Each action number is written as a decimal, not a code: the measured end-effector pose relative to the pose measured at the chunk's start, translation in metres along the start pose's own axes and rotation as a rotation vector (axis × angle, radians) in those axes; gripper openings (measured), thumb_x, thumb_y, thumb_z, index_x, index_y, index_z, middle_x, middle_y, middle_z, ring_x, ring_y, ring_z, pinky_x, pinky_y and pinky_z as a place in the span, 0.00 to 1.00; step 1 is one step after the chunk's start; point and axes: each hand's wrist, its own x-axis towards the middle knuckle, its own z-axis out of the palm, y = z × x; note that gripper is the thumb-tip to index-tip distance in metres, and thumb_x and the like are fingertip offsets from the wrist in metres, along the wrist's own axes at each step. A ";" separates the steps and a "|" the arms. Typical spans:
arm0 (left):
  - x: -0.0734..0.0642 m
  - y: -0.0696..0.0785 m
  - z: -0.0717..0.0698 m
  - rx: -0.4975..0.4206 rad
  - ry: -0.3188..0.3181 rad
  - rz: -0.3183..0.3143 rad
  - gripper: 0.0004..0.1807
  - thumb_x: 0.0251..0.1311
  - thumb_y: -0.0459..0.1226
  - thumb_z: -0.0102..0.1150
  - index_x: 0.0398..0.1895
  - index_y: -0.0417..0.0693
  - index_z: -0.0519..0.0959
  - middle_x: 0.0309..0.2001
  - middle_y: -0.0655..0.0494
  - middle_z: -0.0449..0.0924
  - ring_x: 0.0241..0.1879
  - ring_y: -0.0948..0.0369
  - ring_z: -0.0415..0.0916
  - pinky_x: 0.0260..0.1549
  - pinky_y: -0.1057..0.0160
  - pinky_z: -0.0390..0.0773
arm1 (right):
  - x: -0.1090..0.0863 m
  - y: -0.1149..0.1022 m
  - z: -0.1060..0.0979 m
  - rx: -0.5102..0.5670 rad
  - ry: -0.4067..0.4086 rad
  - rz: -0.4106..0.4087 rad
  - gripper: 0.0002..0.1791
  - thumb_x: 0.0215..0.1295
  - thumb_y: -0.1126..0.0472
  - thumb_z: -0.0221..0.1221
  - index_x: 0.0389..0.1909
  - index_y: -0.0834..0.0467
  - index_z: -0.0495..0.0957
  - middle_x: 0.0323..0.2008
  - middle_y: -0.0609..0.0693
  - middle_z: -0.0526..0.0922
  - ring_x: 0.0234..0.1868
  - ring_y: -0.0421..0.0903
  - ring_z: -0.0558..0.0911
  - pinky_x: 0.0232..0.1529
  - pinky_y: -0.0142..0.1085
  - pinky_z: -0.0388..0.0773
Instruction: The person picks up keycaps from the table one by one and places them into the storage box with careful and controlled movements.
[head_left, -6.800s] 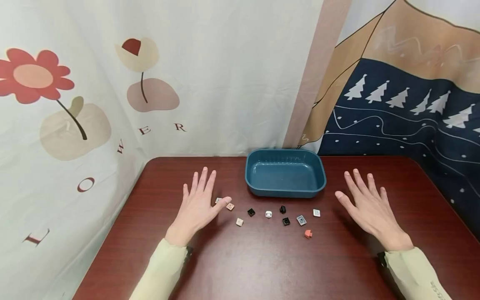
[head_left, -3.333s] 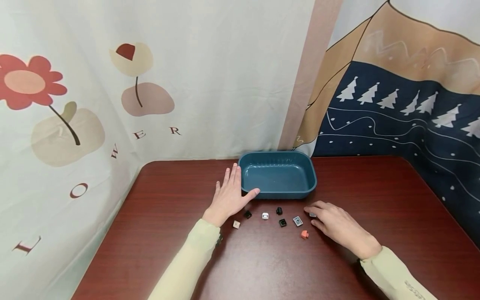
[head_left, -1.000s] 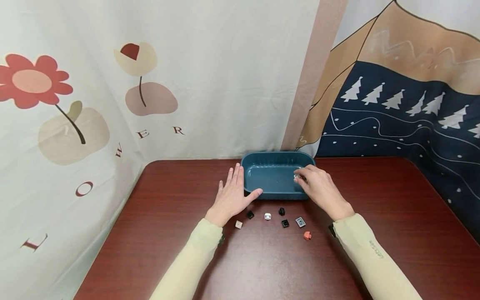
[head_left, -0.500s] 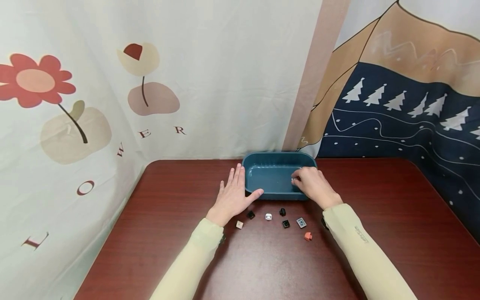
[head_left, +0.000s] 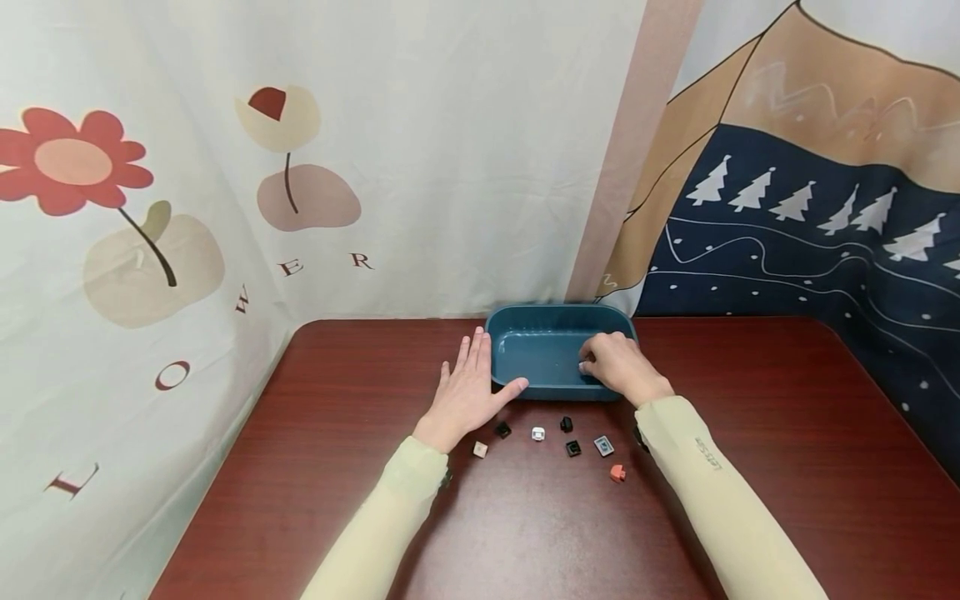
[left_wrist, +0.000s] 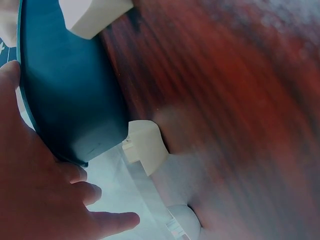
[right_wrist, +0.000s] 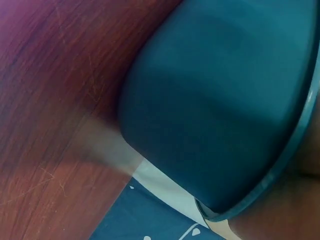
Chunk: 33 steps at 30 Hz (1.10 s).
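My left hand (head_left: 465, 396) lies with fingers straight against the left side of a blue plastic bin (head_left: 558, 392), thumb at its front. Inside the bin's right part, the curled fingers of my right hand (head_left: 618, 367) pinch a small pale keycap (head_left: 582, 367), mostly hidden by them. In front of the bin lie loose keycaps: a cream one (head_left: 480, 450), a white one (head_left: 537, 434), a grey one (head_left: 603, 447), a red one (head_left: 617, 473) and several black ones (head_left: 573, 448). The left wrist view shows pale keycaps (left_wrist: 147, 147) near the bin wall. The right wrist view hides the fingertips.
A dark red wooden table (head_left: 525, 533) carries everything. Behind it hangs a white curtain (head_left: 450, 167) with printed flowers, and a navy cloth (head_left: 795, 242) with trees at the right.
My left hand moved right to the bin's side. My right hand picked up the rightmost keycap, carried it over the rim, then moved slightly left and lower inside the bin.
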 end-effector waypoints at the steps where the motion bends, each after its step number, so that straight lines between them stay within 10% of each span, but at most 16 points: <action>1: 0.000 0.000 0.000 0.000 0.000 0.000 0.61 0.66 0.76 0.40 0.85 0.43 0.38 0.85 0.48 0.35 0.83 0.51 0.30 0.74 0.34 0.48 | -0.001 0.000 0.000 0.005 0.005 0.002 0.16 0.71 0.63 0.65 0.54 0.67 0.85 0.48 0.61 0.87 0.41 0.52 0.83 0.49 0.50 0.83; 14: -0.001 0.001 -0.003 -0.008 -0.002 -0.001 0.61 0.66 0.75 0.40 0.85 0.42 0.39 0.85 0.49 0.33 0.83 0.51 0.30 0.74 0.34 0.47 | -0.049 -0.006 -0.006 -0.067 0.258 -0.100 0.22 0.72 0.52 0.65 0.59 0.62 0.84 0.56 0.60 0.85 0.56 0.58 0.84 0.52 0.55 0.82; 33: 0.000 0.001 0.000 -0.004 0.011 0.006 0.59 0.68 0.72 0.44 0.84 0.41 0.40 0.84 0.46 0.36 0.83 0.48 0.33 0.74 0.33 0.48 | -0.119 -0.006 0.007 -0.182 0.344 -0.319 0.32 0.64 0.47 0.72 0.64 0.59 0.81 0.62 0.58 0.81 0.61 0.59 0.80 0.61 0.58 0.75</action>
